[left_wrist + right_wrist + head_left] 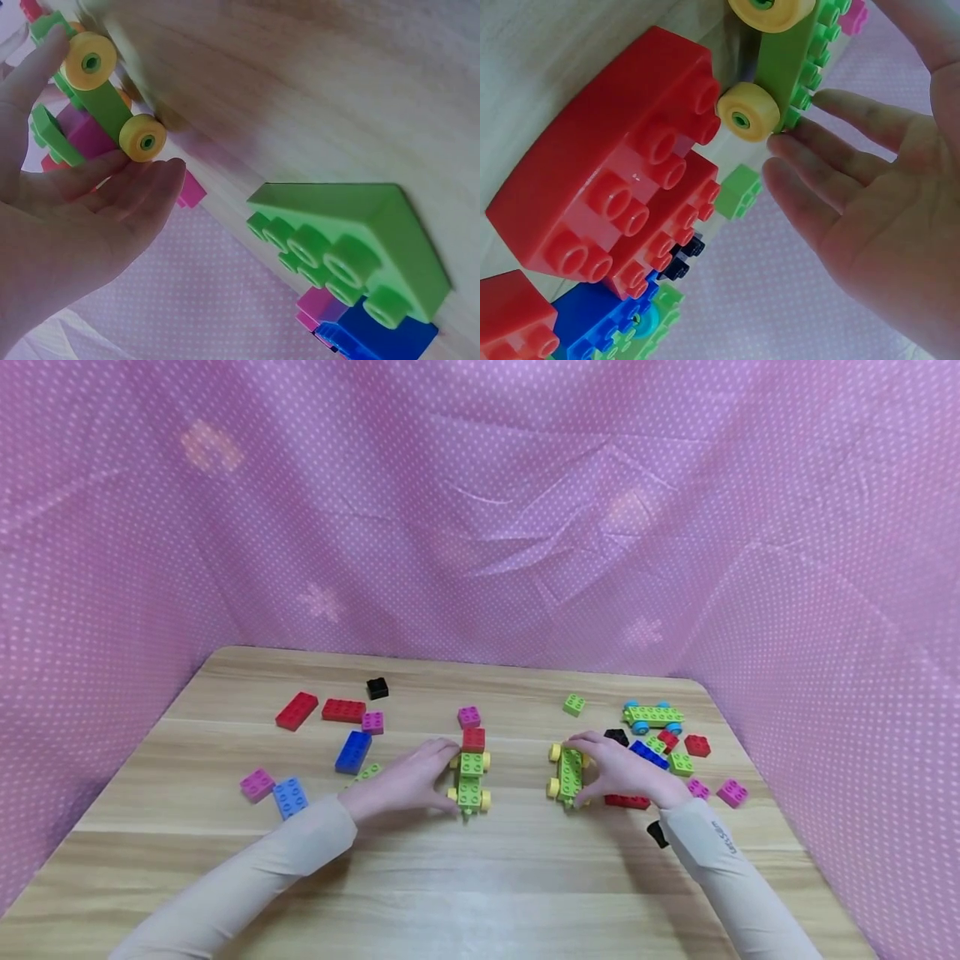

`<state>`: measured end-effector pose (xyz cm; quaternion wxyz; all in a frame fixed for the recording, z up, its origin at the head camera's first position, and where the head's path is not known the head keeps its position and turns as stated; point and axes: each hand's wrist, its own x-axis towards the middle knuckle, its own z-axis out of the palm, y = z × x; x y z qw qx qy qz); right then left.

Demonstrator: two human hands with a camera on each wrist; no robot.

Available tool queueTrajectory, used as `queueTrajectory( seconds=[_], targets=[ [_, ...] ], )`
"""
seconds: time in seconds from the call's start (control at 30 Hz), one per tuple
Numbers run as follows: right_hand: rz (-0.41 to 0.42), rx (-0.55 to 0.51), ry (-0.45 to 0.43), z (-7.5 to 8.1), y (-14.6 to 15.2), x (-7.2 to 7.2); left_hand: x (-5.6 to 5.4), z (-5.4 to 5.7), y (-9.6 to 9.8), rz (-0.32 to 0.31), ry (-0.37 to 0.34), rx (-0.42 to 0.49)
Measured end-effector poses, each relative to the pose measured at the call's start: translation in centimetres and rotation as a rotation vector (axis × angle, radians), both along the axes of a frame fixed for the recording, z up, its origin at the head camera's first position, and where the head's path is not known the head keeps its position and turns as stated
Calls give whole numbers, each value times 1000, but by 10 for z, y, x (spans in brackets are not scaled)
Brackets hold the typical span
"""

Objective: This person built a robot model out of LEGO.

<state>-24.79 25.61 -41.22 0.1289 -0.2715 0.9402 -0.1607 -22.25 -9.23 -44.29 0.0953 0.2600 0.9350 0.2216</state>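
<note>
My left hand [408, 781] grips a toy car [469, 789] from its left, thumb near the front end and fingers at the far end. The car has a lime green base with yellow wheels [88, 61]. A pink brick [86, 135], a lime green brick [471, 764] and a red brick [473, 740] are stacked on it. On the right, my right hand [622, 768] holds a second lime green wheeled base [571, 770] with bare studs and yellow wheels. Its fingertips [829, 97] touch the far end, and the thumb is at the near end.
Loose red, blue, pink and black bricks lie on the left, including a lime green brick [337, 240] beside the left hand. A pink brick [468, 717] sits behind the car. Around the right hand are a red brick [622, 157], several others and a blue-wheeled base [652, 717].
</note>
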Motion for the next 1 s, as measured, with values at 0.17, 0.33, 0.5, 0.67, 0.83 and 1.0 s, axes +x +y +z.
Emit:
queueTrajectory(
  seconds=[0.17,0.33,0.5,0.67,0.83,1.0],
  targets=[
    [-1,-4,-4,-2,-1,0,1,2,1,7,10,-27],
    [16,-17,15,-4,0,3,0,2,0,8,6,-14],
    [38,-30,44,-5,-3,6,-1,3,-7,37,2,-6],
    [51,-32,39,-6,-11,8,-3,6,-14,70,-31,0],
    [82,-26,29,-4,-19,9,-7,8,-19,102,-40,2],
    [115,-31,30,-3,-26,9,-12,12,-23,110,-16,-29]
  ],
)
